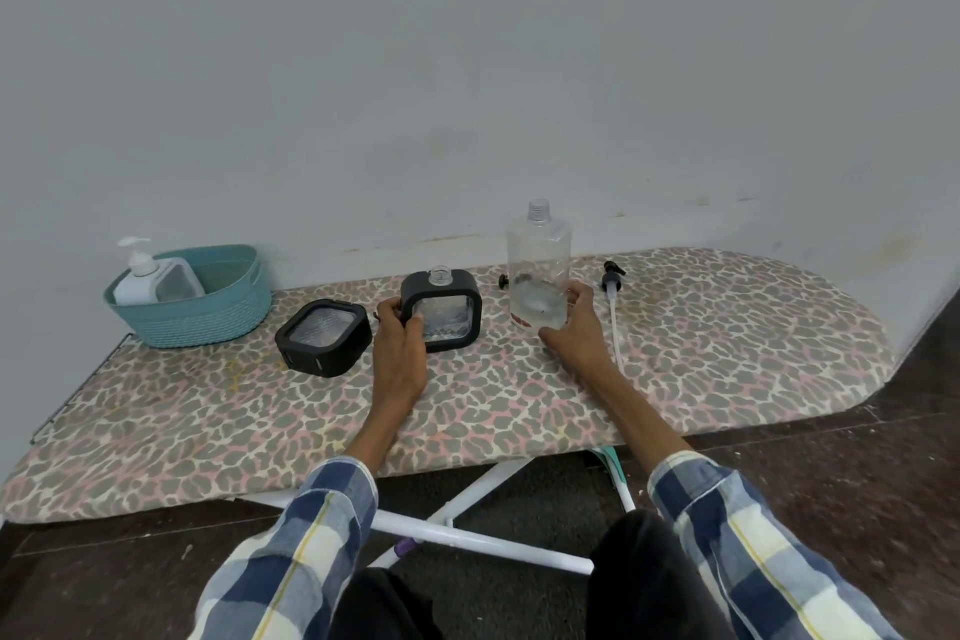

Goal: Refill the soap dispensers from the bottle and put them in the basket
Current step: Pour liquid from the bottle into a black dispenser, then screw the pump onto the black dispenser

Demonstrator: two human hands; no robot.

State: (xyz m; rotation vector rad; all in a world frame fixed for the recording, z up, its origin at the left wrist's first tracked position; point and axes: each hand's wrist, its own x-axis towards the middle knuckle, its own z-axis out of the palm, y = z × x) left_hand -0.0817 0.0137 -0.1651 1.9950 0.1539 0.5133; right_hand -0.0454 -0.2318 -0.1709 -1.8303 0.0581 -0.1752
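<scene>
A black-framed square soap dispenser (452, 309) stands upright with its neck uncapped; my left hand (399, 340) grips its left side. To its right stands a tall clear bottle (538, 265), uncapped and nearly empty, with my right hand (574, 322) curled round its base. A second black-framed dispenser (323, 337) lies flat on its side to the left. A teal basket (228, 312) at the far left holds a white pump dispenser (150, 278). A black pump with a long tube (613, 307) lies right of the bottle.
Everything sits on a leopard-print ironing board (701, 343) against a grey wall. A small black cap (503, 281) lies behind the bottle's left side. The board's white legs (467, 530) and dark floor show below, between my knees.
</scene>
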